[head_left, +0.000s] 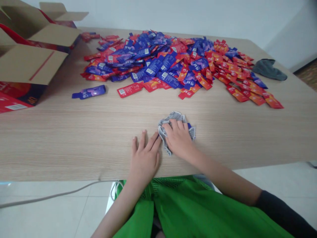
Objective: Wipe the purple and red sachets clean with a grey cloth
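Observation:
My right hand [178, 138] presses a crumpled grey cloth [174, 115] with white edging against the table, its fingers bent over it. A blue sachet [189, 125] pokes out from under the cloth on the right; most of it is hidden. Just left of the cloth, my left hand [145, 157] lies flat with fingers stretched out. Its index fingertip meets a small dark blue edge beside the cloth, apparently the same sachet's other end. Beyond both hands, a single blue sachet [89, 92] lies apart, left of a large pile of red and blue sachets [153, 66].
Open cardboard boxes [37, 64] with raised flaps stand at the table's left. A dark grey cloth [269, 69] lies at the far right. The wooden table [74, 142] has its front edge against my green garment. A cable [61, 193] runs below that edge on the left.

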Demonstrator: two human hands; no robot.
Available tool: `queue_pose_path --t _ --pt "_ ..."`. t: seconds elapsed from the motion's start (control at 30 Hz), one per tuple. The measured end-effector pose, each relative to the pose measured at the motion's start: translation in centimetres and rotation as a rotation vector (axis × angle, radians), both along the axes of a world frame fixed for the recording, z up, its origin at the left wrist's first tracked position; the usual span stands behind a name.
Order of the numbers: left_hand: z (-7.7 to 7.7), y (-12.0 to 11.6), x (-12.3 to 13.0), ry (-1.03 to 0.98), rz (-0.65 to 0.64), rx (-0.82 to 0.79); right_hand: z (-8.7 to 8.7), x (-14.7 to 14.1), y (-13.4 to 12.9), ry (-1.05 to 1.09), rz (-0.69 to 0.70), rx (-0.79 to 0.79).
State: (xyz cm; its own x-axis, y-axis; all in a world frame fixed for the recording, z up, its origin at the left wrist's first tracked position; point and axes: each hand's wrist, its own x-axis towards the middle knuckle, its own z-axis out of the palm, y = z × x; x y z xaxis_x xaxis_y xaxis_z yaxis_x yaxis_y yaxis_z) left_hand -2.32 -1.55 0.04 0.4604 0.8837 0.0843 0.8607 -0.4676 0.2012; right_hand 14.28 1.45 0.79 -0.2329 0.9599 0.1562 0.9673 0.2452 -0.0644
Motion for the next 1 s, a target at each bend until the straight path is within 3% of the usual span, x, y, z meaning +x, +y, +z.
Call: queue_pose_path --t 0.4,0.5,0.6,0.73,0.87,1.0 --pt "-0.2 0.1 0.1 -0.01 -0.007 0.011 -0.9 7.6 -0.6 -0.032 -0.3 0.044" --pt "-0.2 0.0 0.1 -0.001 -0.004 0.027 -0.1 6.4 -0.1 0.034 -0.287 0.086" --pt "-0.3 -0.1 0.0 0.009 0.0 0.033 0.5 3.2 0.1 0.107 -0.143 0.097" --pt "-0.3 -0.1 0.0 0.02 -0.002 0.019 0.3 0.2 0.0 0.046 -0.001 0.018" --pt "-0.3 -0.1 0.0 0.01 -0.009 0.014 -0.3 1.6 0.1 0.017 -0.027 0.014" --pt "-0.3 -0.1 0.0 -0.002 -0.013 0.017 -1.2 5.0 0.0 0.03 -0.156 0.047"
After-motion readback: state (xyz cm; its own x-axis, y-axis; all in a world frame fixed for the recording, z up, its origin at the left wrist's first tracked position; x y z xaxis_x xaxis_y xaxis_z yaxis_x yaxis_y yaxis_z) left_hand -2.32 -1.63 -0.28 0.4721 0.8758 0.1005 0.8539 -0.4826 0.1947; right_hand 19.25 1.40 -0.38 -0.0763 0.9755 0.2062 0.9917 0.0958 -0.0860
